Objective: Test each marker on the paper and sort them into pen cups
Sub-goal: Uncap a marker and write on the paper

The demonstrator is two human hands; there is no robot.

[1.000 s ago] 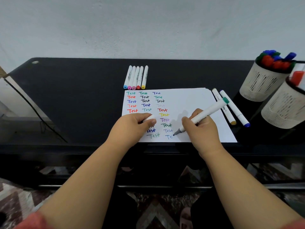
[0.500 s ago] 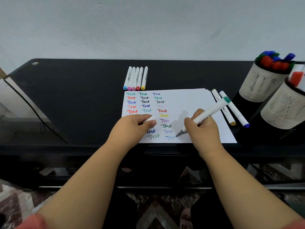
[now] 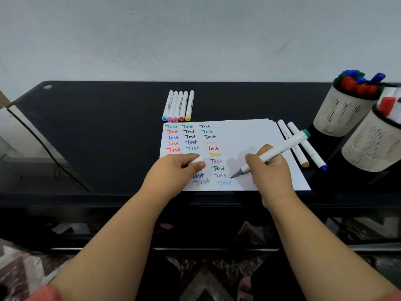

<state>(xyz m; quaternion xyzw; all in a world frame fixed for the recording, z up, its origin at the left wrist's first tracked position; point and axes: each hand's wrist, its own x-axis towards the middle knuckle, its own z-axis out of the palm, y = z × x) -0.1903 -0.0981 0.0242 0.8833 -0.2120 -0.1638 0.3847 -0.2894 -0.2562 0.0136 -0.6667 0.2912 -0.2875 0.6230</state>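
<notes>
A white sheet of paper (image 3: pixel 238 131) lies on the black table, covered with three columns of coloured "Test" words. My right hand (image 3: pixel 270 170) grips a white marker with a teal end (image 3: pixel 280 149), its dark tip just above the paper beside the bottom blue-green "Test". My left hand (image 3: pixel 173 172) rests on the paper and pinches a white marker cap (image 3: pixel 196 160). Several capped markers (image 3: pixel 179 106) lie side by side behind the paper. Two more markers (image 3: pixel 303 146) lie at its right edge. Two cream pen cups stand at the right, the far cup (image 3: pixel 340 114) and the near cup (image 3: pixel 373 146).
The far cup holds several markers with red, blue and green caps; the near cup shows a red-capped one. The black table (image 3: pixel 97 127) stands against a pale wall. A dark cable runs down beyond the table's left end. A patterned floor lies below.
The bottom word in the third column grew from "Te" to a full "Test". The marker tip then lifted slightly up and to the right. My left hand stayed put.
</notes>
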